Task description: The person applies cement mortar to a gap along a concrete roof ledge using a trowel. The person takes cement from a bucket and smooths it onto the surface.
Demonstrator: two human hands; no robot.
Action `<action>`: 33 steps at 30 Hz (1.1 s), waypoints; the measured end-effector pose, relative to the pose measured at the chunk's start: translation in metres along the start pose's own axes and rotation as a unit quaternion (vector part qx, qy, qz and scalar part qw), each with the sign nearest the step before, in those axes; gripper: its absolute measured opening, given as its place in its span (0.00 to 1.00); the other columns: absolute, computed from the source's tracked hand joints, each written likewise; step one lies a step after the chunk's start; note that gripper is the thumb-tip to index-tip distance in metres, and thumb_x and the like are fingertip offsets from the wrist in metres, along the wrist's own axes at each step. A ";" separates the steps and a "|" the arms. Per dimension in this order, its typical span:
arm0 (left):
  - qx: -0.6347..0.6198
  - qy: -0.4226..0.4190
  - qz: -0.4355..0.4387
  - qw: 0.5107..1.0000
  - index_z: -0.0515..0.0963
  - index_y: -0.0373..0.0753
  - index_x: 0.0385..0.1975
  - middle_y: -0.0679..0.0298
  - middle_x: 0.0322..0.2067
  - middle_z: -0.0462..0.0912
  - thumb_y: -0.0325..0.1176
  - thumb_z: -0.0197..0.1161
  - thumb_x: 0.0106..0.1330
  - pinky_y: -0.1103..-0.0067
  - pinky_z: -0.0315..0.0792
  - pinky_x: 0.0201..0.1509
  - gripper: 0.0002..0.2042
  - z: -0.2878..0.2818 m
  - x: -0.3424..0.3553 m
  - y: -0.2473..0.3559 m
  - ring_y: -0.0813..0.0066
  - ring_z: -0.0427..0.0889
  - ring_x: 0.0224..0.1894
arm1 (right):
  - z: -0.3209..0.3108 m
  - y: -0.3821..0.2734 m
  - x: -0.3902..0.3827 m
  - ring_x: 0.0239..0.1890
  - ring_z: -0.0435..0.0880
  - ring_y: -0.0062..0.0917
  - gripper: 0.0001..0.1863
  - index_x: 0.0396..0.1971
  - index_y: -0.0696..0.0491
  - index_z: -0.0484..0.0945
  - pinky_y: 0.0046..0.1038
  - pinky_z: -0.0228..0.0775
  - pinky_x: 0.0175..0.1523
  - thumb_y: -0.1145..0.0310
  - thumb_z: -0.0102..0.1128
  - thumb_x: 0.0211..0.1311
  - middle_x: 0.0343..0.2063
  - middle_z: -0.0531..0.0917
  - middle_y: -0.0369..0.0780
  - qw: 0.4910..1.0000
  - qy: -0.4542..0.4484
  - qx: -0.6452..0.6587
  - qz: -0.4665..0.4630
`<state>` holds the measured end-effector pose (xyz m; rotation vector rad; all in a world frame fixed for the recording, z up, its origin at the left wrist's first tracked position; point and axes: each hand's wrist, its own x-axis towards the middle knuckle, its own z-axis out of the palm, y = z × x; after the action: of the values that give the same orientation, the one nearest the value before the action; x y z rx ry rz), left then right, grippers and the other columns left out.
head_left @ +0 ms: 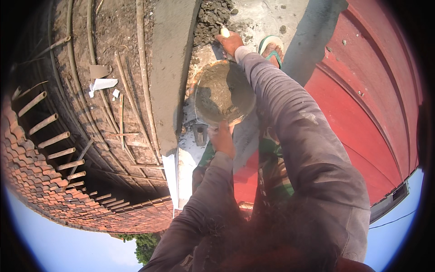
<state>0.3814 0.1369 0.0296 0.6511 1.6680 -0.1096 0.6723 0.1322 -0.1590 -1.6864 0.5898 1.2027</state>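
Note:
A round bucket (pixel 198 109) of wet grey mortar (pixel 222 86) stands in front of me. At its near rim is my left hand (pixel 222 139), closed on the edge. Beyond the far rim, my right hand (pixel 231 44) is wrapped round the pale handle of a trowel (pixel 225 32). Its blade is mostly hidden, with a dark part showing beside the bucket's far rim. A heap of mortar (pixel 210 20) lies just past that hand. Close to my left hand sits a small grey box-shaped object (pixel 200 134), its kind unclear.
Along the left runs a grey rendered ledge (pixel 168 68), with a drop beyond it to bamboo poles (pixel 141 77) and a tiled roof (pixel 41 181). Red metal sheeting (pixel 362 104) slopes at the right. A sandalled foot (pixel 273 49) stands right of my right hand.

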 end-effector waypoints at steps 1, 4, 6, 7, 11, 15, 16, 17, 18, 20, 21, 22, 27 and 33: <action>-0.019 -0.008 -0.004 1.000 0.65 0.32 0.46 0.56 0.48 0.77 0.27 0.62 0.71 0.72 0.81 0.56 0.12 0.004 -0.002 0.005 0.68 0.82 0.50 | -0.010 0.002 -0.006 0.27 0.85 0.31 0.20 0.47 0.58 0.80 0.35 0.79 0.29 0.58 0.66 0.63 0.30 0.84 0.44 1.000 0.001 -0.021 -0.019; -0.039 -0.019 0.002 0.999 0.60 0.35 0.44 0.53 0.48 0.72 0.29 0.64 0.68 0.69 0.77 0.63 0.17 0.021 -0.013 0.021 0.69 0.77 0.51 | -0.042 0.010 -0.030 0.26 0.83 0.30 0.19 0.46 0.57 0.79 0.35 0.76 0.27 0.59 0.65 0.63 0.28 0.83 0.42 0.988 0.023 -0.114 -0.105; -0.043 -0.002 -0.009 0.999 0.63 0.33 0.47 0.53 0.51 0.75 0.28 0.62 0.70 0.67 0.79 0.61 0.14 0.028 -0.012 0.021 0.65 0.80 0.53 | -0.057 0.026 -0.061 0.31 0.86 0.40 0.21 0.46 0.57 0.79 0.40 0.78 0.36 0.57 0.65 0.62 0.30 0.85 0.47 0.956 0.067 -0.204 -0.200; -0.046 0.007 -0.013 0.999 0.64 0.33 0.48 0.53 0.52 0.76 0.27 0.61 0.71 0.67 0.80 0.59 0.13 0.030 -0.013 0.022 0.62 0.82 0.54 | -0.062 0.031 -0.082 0.33 0.87 0.45 0.21 0.46 0.57 0.79 0.43 0.79 0.41 0.56 0.65 0.62 0.31 0.86 0.49 0.933 0.088 -0.247 -0.248; -0.078 -0.020 -0.011 0.997 0.59 0.33 0.47 0.50 0.50 0.71 0.27 0.63 0.67 0.64 0.77 0.66 0.18 0.034 -0.012 0.024 0.64 0.78 0.53 | -0.070 0.034 -0.198 0.48 0.84 0.52 0.22 0.48 0.55 0.73 0.48 0.75 0.50 0.55 0.62 0.63 0.40 0.86 0.52 0.904 0.028 -0.409 -0.119; -0.077 -0.014 -0.024 0.997 0.60 0.33 0.48 0.50 0.51 0.71 0.26 0.61 0.67 0.64 0.78 0.65 0.17 0.034 -0.010 0.028 0.64 0.78 0.53 | -0.077 0.072 -0.253 0.48 0.83 0.54 0.21 0.48 0.55 0.72 0.51 0.75 0.51 0.57 0.62 0.62 0.45 0.83 0.54 0.874 0.006 -0.458 -0.165; -0.077 -0.011 -0.022 0.997 0.60 0.33 0.48 0.51 0.51 0.71 0.25 0.60 0.68 0.65 0.79 0.64 0.16 0.031 -0.011 0.027 0.64 0.78 0.52 | -0.078 0.078 -0.256 0.48 0.83 0.55 0.21 0.49 0.55 0.72 0.52 0.75 0.51 0.58 0.62 0.62 0.46 0.82 0.54 0.870 0.001 -0.458 -0.182; -0.075 -0.004 -0.021 0.997 0.60 0.34 0.49 0.52 0.51 0.72 0.26 0.60 0.68 0.66 0.79 0.63 0.16 0.024 -0.008 0.020 0.65 0.78 0.52 | -0.080 0.080 -0.250 0.49 0.82 0.55 0.22 0.49 0.55 0.73 0.51 0.75 0.53 0.57 0.62 0.62 0.47 0.82 0.54 0.881 0.042 -0.438 -0.173; -0.073 0.005 -0.020 0.997 0.60 0.34 0.49 0.52 0.51 0.72 0.26 0.60 0.68 0.66 0.79 0.63 0.16 0.012 -0.004 0.009 0.66 0.79 0.52 | -0.083 0.081 -0.233 0.50 0.82 0.55 0.22 0.50 0.56 0.74 0.51 0.75 0.54 0.57 0.62 0.62 0.48 0.82 0.53 0.890 0.083 -0.418 -0.163; -0.040 0.003 -0.006 0.999 0.61 0.35 0.50 0.54 0.51 0.72 0.25 0.60 0.69 0.68 0.80 0.61 0.16 -0.013 -0.003 -0.006 0.67 0.79 0.52 | -0.086 0.076 -0.190 0.51 0.82 0.54 0.24 0.51 0.56 0.76 0.49 0.74 0.57 0.56 0.62 0.60 0.48 0.83 0.53 0.905 0.143 -0.389 -0.089; -0.014 -0.008 0.009 1.000 0.61 0.36 0.50 0.55 0.50 0.73 0.25 0.60 0.70 0.69 0.81 0.60 0.16 -0.025 -0.009 -0.012 0.68 0.79 0.52 | -0.090 0.067 -0.160 0.52 0.83 0.53 0.25 0.52 0.57 0.78 0.48 0.74 0.58 0.56 0.62 0.60 0.47 0.84 0.53 0.909 0.162 -0.383 -0.030; 0.018 -0.023 0.020 0.999 0.61 0.36 0.51 0.56 0.50 0.73 0.25 0.60 0.70 0.70 0.81 0.59 0.15 -0.036 -0.017 -0.016 0.69 0.79 0.52 | -0.095 0.081 -0.123 0.51 0.84 0.52 0.26 0.52 0.57 0.80 0.47 0.74 0.58 0.54 0.62 0.59 0.45 0.86 0.53 0.895 0.240 -0.373 -0.059; 0.241 -0.066 0.132 0.959 0.69 0.37 0.56 0.58 0.53 0.73 0.22 0.60 0.72 0.72 0.81 0.57 0.15 -0.110 -0.073 -0.010 0.67 0.80 0.54 | -0.053 0.111 -0.043 0.55 0.83 0.51 0.29 0.55 0.56 0.81 0.44 0.73 0.62 0.50 0.62 0.60 0.49 0.84 0.58 0.953 0.200 -0.229 -0.001; 0.371 -0.051 0.145 0.916 0.75 0.28 0.47 0.58 0.50 0.70 0.21 0.63 0.70 0.77 0.78 0.59 0.09 -0.111 -0.092 0.006 0.68 0.78 0.56 | 0.066 0.102 -0.012 0.50 0.85 0.51 0.29 0.49 0.64 0.81 0.42 0.75 0.58 0.51 0.62 0.62 0.45 0.85 0.60 0.980 0.106 -0.165 -0.006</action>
<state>0.2919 0.1568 0.1416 1.4299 1.3847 -0.5702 0.5565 0.1450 -0.1953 -2.1153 0.5281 1.1675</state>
